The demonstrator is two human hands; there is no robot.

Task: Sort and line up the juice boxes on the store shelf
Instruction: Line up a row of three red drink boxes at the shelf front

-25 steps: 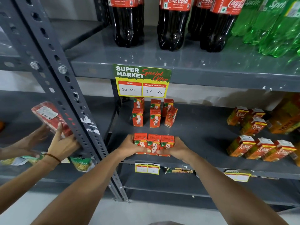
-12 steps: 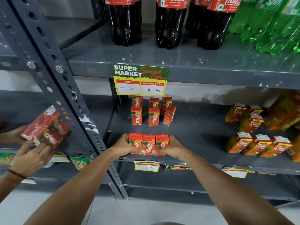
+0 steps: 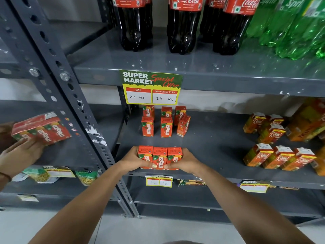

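- Reaching in from the far left edge, another person's hand (image 3: 21, 153) cups the underside of a shrink-wrapped pack of red juice boxes (image 3: 41, 130) over the neighbouring shelf; a second hand behind the pack is mostly hidden.
- Below that pack, snack packets (image 3: 86, 176) hang at the front of the left shelf, beside the perforated grey upright post (image 3: 70, 95).
- Left of centre, the wearer's left hand (image 3: 132, 160) presses flat against the left side of a row of three red juice boxes (image 3: 159, 158), fingers wrapped round the end box and thumb across the front.
- That row stands upright at the near edge of the grey middle shelf (image 3: 211, 148), the three boxes touching side by side.
- Directly opposite, the right hand (image 3: 185, 162) presses on the right end of the row, thumb on the front near the left thumb, so the boxes are squeezed between both hands.
- Farther back on the same shelf stand six more red juice boxes (image 3: 165, 126) in two rows of three; the right one in the nearer row is tilted and turned off line.
- Above them, a yellow and green price sign (image 3: 151, 87) hangs from the upper shelf, reading 20 Rs and 18 Rs.
- On the upper shelf stand dark cola bottles (image 3: 182, 29), and to their right green soda bottles (image 3: 290, 29).
- At the right of the middle shelf, orange juice cartons (image 3: 279, 157) stand in loose, slanted rows, well apart from the red boxes.
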